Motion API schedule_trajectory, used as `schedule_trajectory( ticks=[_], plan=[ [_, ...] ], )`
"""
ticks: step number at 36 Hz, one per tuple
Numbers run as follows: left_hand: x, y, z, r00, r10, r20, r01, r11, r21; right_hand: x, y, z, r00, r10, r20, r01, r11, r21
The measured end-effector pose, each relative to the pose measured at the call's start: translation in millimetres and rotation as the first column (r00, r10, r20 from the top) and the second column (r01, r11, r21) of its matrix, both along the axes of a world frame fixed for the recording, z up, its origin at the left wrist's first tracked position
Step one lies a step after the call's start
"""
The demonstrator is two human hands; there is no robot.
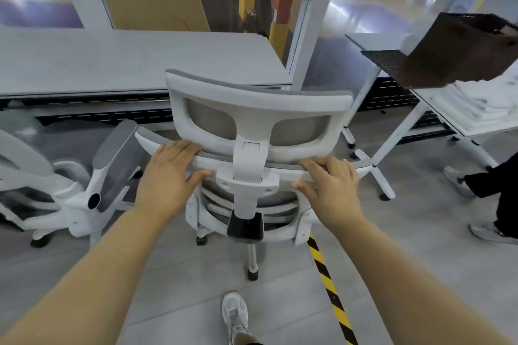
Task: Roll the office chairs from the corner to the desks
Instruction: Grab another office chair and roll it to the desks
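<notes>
Nearly docked: left hand and right hand curl fingers over the chair back; desk just beyond; second chair near left, placement unclear.

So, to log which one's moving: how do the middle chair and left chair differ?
The left hand and right hand grip the middle chair by its backrest; the left chair is untouched. The middle chair is fully in frame; the left chair is cut off at the edge. Both: white frames, grey pads.
</notes>
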State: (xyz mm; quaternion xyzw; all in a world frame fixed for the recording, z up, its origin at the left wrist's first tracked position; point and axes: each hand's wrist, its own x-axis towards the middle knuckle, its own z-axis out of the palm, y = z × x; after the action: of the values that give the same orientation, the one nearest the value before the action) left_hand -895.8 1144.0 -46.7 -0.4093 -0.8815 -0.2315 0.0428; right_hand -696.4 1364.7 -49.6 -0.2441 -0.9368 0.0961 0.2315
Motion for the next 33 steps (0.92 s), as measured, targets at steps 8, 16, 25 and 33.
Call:
schedule_trajectory(
  ticks=[8,16,25,33],
  plan=[
    [-68.4,61.4,11.6,0.999,0.044,0.014,-0.043,0.998,-0.05,-77.8,58.9,2.5,0.999,-0.01,0.052,0.013,0.999,-0.052],
    [-119.0,107.1,15.8,0.996,0.072,0.054,-0.068,0.995,-0.072,-136.7,104.2,3.9,0.994,-0.003,0.106,0.011,0.997,-0.07],
    [-138.6,123.3,16.8,0.992,0.096,0.075,-0.09,0.992,-0.085,-158.1,118.9,6.9,0.992,0.015,0.129,-0.004,0.997,-0.081],
    [-130.2,118.4,23.4,0.994,0.074,0.085,-0.059,0.984,-0.171,-155.7,122.7,24.7,0.96,0.033,0.278,-0.019,0.998,-0.054]
  ],
)
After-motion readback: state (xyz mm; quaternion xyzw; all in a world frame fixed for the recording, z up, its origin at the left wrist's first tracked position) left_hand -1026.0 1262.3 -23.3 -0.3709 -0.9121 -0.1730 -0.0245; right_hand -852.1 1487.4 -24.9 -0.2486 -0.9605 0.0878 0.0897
